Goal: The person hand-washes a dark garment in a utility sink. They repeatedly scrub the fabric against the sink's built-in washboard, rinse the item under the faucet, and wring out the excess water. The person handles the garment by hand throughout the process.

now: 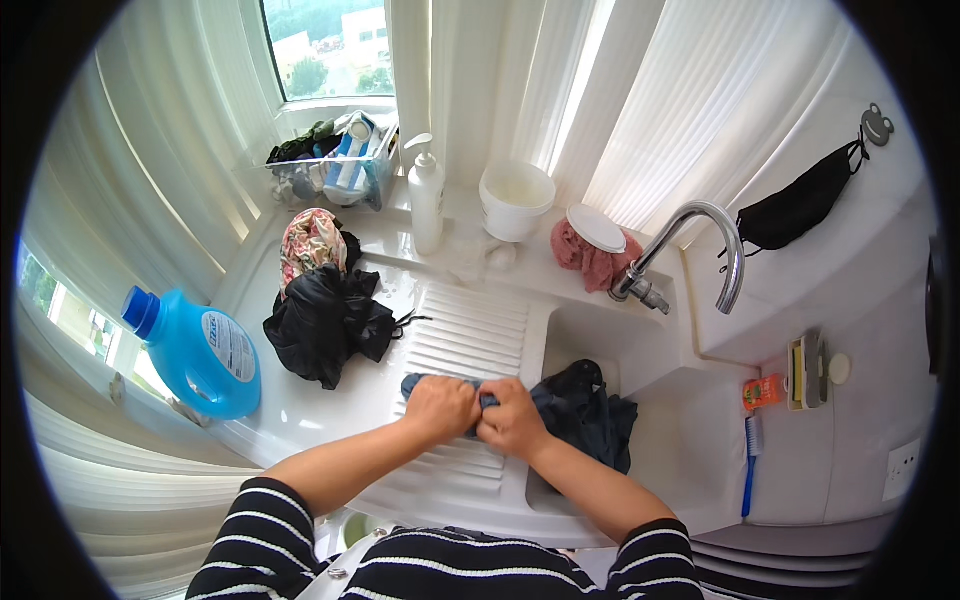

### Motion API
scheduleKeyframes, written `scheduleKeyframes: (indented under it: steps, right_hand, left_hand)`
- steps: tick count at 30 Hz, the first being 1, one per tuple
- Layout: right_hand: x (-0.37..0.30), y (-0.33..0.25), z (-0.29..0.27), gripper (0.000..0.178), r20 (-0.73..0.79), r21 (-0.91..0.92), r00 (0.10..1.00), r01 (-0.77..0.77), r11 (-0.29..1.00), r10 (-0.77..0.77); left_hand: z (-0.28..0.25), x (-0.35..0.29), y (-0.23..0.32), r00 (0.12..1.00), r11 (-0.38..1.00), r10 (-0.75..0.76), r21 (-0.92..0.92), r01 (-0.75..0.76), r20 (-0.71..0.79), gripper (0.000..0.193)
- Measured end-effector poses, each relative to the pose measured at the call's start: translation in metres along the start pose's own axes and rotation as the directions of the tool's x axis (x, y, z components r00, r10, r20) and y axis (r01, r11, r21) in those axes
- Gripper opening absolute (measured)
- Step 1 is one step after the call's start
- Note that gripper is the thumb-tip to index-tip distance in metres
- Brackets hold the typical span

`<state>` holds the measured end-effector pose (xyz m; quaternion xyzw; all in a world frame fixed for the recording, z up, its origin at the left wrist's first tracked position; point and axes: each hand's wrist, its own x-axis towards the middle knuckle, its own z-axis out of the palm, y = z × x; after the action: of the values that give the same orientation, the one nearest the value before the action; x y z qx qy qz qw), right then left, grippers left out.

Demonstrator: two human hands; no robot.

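A dark blue garment [585, 415] stretches from the sink basin [665, 440] onto the ribbed washboard [468, 330] beside it. My left hand [443, 408] is closed around the bunched part on the ridges, and a bit of cloth sticks out beyond its far side. Right against it, my right hand [510, 415] grips the same cloth near the basin's edge. The rest of the garment lies crumpled in the basin. What the fingers pinch underneath is hidden by my knuckles.
Black cloth [328, 325] and a floral cloth [313, 245] lie left of the washboard, near a blue detergent jug [205, 355]. Behind stand a pump bottle [426, 200], a white tub [517, 200] and a pink cloth [590, 255]. A curved faucet [725, 250] overhangs the basin; a blue brush [751, 465] is at right.
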<state>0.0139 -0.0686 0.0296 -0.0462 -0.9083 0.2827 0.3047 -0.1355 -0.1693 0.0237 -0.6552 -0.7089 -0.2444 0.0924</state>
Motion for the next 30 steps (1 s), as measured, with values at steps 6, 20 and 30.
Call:
scheduleKeyframes:
  steps: [6, 20, 30]
  right_hand:
    - [0.024, 0.031, 0.011, 0.014, -0.092, -0.095, 0.992, 0.081, 0.992, -0.09]
    - [-0.016, 0.001, 0.004, 0.014, -0.029, -0.155, 0.993, 0.113, 0.981, -0.119]
    - [0.028, 0.065, -0.023, 0.03, -0.099, -0.188, 0.913, -0.409, 0.893, 0.397]
  left_hand:
    - [0.002, 0.028, -0.017, 0.998, 0.999, -0.053, 0.007, 0.053, -0.031, 0.022]
    - [-0.012, -0.006, -0.009, 0.99, 0.989, 0.143, -0.027, -0.142, 0.01, 0.023]
    - [-0.031, 0.048, -0.025, 0.986, 0.987, 0.162, 0.018, -0.162, -0.029, 0.043]
